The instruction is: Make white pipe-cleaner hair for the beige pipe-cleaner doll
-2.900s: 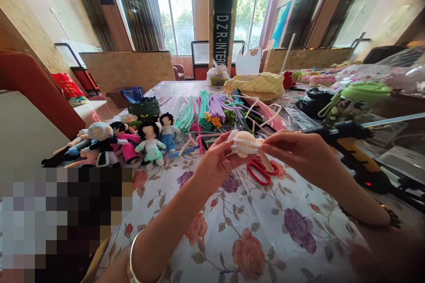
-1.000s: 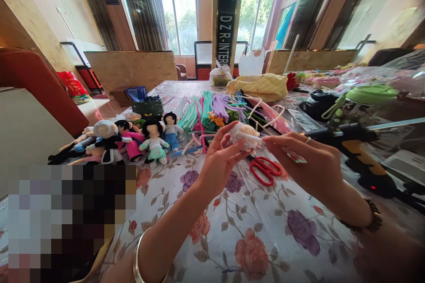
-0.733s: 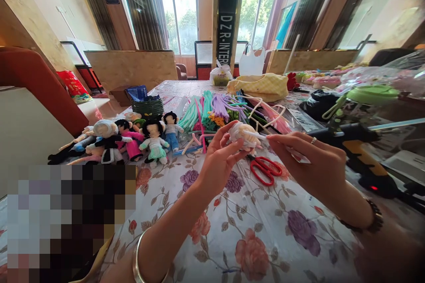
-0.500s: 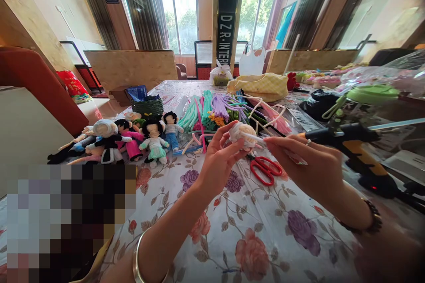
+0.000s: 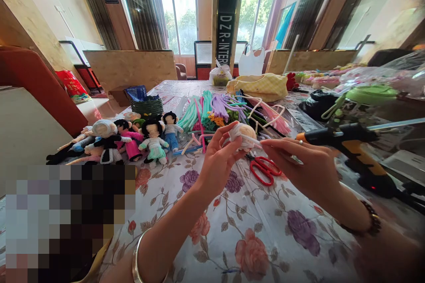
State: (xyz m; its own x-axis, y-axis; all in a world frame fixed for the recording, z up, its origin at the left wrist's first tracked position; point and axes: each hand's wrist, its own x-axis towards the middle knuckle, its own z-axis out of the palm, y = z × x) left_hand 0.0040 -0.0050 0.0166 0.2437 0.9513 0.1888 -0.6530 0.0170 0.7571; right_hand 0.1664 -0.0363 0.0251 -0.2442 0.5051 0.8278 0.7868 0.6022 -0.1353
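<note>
Between the fingers of my left hand [image 5: 221, 152] is a small round doll head [image 5: 247, 132], cream on one side and wrapped in white fuzzy stem on the other. My right hand [image 5: 299, 159] pinches the end of a white pipe cleaner [image 5: 255, 142] that runs from the doll head. Just below and behind the doll head, red-handled scissors [image 5: 265, 170] lie on the table, their blades partly hidden by my left hand.
Finished pipe-cleaner dolls [image 5: 152, 141] sit at the left. Behind my hands lie bundles of coloured pipe cleaners [image 5: 207, 110]. A glue gun [image 5: 358, 154] with a red light and a green-lidded bottle [image 5: 370, 97] stand at the right. Flowered cloth [image 5: 212, 247] covers the table.
My right hand has shifted slightly left and down, with the pipe cleaner now angled lower across the doll head. My left hand stays nearly in place.
</note>
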